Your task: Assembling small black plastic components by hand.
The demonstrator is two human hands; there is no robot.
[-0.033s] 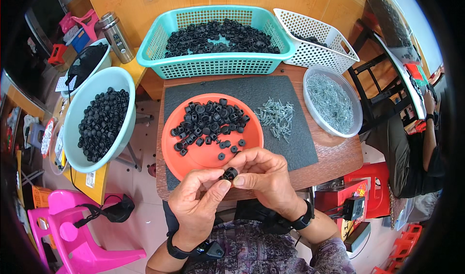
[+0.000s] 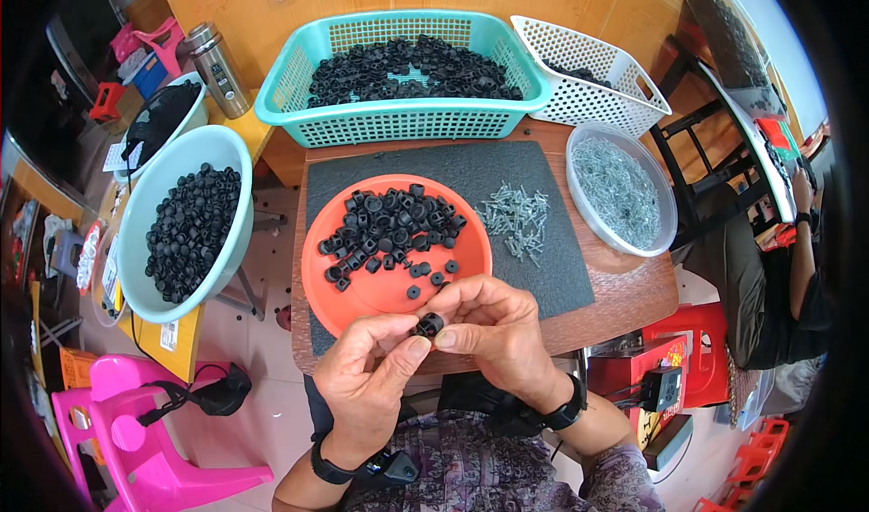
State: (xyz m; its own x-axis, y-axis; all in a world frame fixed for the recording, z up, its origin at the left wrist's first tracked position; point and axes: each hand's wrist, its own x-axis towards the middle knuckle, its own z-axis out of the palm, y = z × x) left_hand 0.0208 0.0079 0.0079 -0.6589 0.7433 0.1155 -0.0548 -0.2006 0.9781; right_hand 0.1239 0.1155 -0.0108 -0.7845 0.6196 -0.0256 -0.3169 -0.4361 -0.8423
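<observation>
Between the fingertips of both hands is a small round black plastic part (image 2: 429, 325), held over the near rim of an orange plate (image 2: 362, 299). My left hand (image 2: 376, 363) pinches it from the left, and my right hand (image 2: 493, 331) pinches it from the right. The fingers partly cover it, so its details are hard to see. Heaped on the plate are many black plastic caps (image 2: 385, 222), with several small black discs (image 2: 414, 292) nearer my right hand. A loose pile of silver screws (image 2: 516, 222) lies on the dark mat (image 2: 570, 281) right of the plate.
Behind the plate stands a turquoise basket (image 2: 403, 127) of black parts, beside a white basket (image 2: 597, 105). A clear tub (image 2: 670, 227) of screws is at right. A light-blue basin (image 2: 136, 286) of caps, a steel flask (image 2: 220, 73) and a pink chair (image 2: 136, 430) are at left.
</observation>
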